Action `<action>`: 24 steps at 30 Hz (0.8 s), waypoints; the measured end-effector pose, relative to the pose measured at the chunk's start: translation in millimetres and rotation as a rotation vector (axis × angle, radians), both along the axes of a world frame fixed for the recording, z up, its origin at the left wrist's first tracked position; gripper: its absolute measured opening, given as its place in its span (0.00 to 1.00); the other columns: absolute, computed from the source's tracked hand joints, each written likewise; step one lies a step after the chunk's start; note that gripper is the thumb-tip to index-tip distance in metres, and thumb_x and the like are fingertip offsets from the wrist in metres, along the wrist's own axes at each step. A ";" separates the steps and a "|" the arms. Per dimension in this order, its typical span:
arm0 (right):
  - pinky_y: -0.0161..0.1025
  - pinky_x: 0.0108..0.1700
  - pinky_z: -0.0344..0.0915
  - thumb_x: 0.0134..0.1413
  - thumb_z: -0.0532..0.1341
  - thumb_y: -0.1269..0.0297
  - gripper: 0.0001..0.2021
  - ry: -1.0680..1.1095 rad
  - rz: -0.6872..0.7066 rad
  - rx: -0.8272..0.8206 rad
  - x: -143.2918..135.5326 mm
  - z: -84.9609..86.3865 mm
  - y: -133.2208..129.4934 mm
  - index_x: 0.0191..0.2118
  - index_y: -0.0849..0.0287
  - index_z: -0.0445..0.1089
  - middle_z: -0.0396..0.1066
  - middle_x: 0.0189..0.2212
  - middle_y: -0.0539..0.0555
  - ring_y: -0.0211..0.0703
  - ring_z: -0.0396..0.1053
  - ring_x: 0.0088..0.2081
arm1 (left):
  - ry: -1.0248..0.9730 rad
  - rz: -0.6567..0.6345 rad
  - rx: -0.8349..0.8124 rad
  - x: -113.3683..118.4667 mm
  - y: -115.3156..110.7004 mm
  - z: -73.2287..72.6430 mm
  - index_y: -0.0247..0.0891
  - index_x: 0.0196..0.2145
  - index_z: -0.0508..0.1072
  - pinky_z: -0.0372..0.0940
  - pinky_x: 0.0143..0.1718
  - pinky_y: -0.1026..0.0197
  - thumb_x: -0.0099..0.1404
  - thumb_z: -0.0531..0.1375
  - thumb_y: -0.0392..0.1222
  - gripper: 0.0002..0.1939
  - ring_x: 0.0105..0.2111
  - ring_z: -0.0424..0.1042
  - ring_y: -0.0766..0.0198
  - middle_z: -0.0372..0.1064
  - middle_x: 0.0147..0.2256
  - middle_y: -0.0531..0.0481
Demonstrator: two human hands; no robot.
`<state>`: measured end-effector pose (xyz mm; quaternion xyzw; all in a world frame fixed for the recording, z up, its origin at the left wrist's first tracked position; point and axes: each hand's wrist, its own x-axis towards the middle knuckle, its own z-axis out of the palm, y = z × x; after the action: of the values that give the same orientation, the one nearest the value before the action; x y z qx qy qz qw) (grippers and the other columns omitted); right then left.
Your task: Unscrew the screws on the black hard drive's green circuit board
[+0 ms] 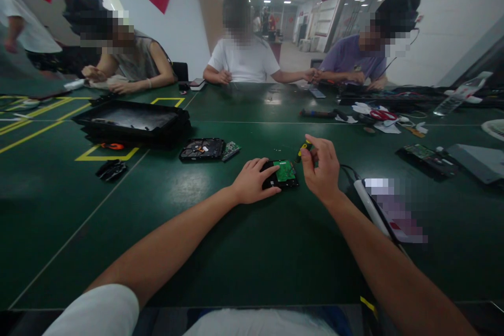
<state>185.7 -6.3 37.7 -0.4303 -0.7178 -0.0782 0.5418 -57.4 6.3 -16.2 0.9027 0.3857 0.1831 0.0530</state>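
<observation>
A black hard drive (293, 182) with a green circuit board on top lies on the green table in front of me. My left hand (254, 181) is laid across its left end, index finger on the board and thumb along the near edge, holding it. Just right of the drive, my right hand (323, 168) pinches a short yellow-and-black screwdriver (302, 151) between thumb and fingers. The screwdriver's lower end points down near the drive's far right corner; its tip is too small to make out. A few tiny screws (277, 150) lie beyond the drive.
Another hard drive (201, 149) and a loose circuit board (230, 151) lie to the left, near stacked black trays (134, 121). At right are a phone (389, 210), a white bar with a cable (372, 205) and a further drive (427, 161). Several people sit across the table.
</observation>
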 end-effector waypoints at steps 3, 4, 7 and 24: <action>0.45 0.39 0.75 0.71 0.60 0.59 0.19 0.032 -0.024 -0.028 2.7 -3.9 -6.6 0.64 0.51 0.67 0.70 0.51 0.58 0.42 0.71 0.35 | -0.005 0.006 -0.004 0.3 -0.3 -0.1 0.47 0.71 0.64 0.56 0.67 0.34 0.69 0.59 0.69 0.40 0.67 0.57 0.35 0.56 0.69 0.36; 0.44 0.38 0.74 0.70 0.60 0.59 0.19 0.037 -0.027 -0.036 3.4 -3.8 -8.5 0.63 0.51 0.67 0.70 0.51 0.58 0.41 0.70 0.34 | -0.007 0.008 -0.004 0.4 -0.4 -0.2 0.47 0.71 0.64 0.56 0.67 0.34 0.69 0.60 0.69 0.40 0.67 0.57 0.35 0.56 0.69 0.36; 0.43 0.37 0.74 0.70 0.61 0.59 0.18 0.025 -0.007 -0.050 4.5 -3.2 -12.8 0.62 0.50 0.68 0.70 0.51 0.58 0.39 0.70 0.32 | -0.008 0.006 0.000 0.4 -0.4 -0.7 0.47 0.71 0.64 0.56 0.67 0.34 0.69 0.60 0.68 0.40 0.67 0.57 0.36 0.56 0.69 0.36; 0.47 0.43 0.73 0.68 0.60 0.63 0.22 -0.163 0.042 -0.262 -1.5 25.3 1.3 0.65 0.54 0.65 0.74 0.48 0.59 0.45 0.72 0.33 | 0.004 0.007 0.006 1.1 -1.7 2.0 0.45 0.71 0.65 0.56 0.67 0.34 0.70 0.59 0.68 0.40 0.67 0.58 0.35 0.56 0.69 0.34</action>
<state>184.2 -5.1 63.0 -0.4747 -0.7721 -0.0072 0.4225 -56.3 4.6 -14.1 0.9018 0.3884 0.1829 0.0488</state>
